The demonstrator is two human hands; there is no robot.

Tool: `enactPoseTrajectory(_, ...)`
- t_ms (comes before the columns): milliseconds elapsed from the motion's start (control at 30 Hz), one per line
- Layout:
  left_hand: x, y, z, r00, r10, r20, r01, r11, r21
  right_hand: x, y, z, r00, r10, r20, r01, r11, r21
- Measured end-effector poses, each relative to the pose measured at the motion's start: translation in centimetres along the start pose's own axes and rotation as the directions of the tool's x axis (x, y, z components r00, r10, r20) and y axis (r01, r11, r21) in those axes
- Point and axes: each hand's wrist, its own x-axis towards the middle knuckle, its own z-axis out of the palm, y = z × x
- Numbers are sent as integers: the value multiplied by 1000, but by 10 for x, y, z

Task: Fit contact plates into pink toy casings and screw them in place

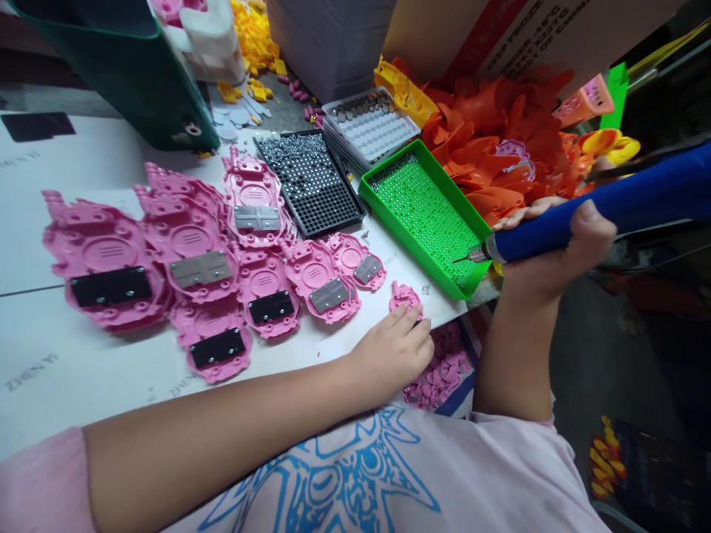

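My right hand (578, 248) is wrapped round a blue electric screwdriver (538, 233). Its thin bit points down over a green tray (425, 274) filled with small screws set in rows. My left hand (392, 348) rests at the table's front edge, its fingers bent over a small pink plastic shell (404, 295) and covering most of it. To the left of that hand lie several more pink shells, some stacked. A grey battery cover (329, 295) is screwed to one of them, and a black battery cover (271, 305) to another.
A black screw tray (355, 215) and a clear plastic box (408, 132) sit behind the green tray. Orange plastic parts (472, 141) are heaped at the right. A dark green bin (127, 74) stands back left. Below the edge, a bag holds pink pieces (441, 370).
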Motion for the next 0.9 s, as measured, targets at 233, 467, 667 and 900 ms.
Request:
enactPoseTrajectory(233, 1, 0, -1, 1000, 1, 12, -1, 1000, 9, -14, -38, 17, 990, -137, -18, 138, 977, 161)
enactPoseTrajectory(467, 3, -1, -2, 999, 3, 45, -4, 1000, 3, -32, -42, 21, 977, -64, 204, 22, 980, 199)
enactPoseTrajectory(667, 3, -1, -1, 999, -5, 48, 6, 1000, -14, -42, -22, 33, 985, -22, 171, -17, 975, 220)
enactPoseTrajectory(900, 4, 0, 1, 1000, -8, 16, 9, 1000, -17, -46, -15, 35, 974, 21, 226, -58, 985, 160)
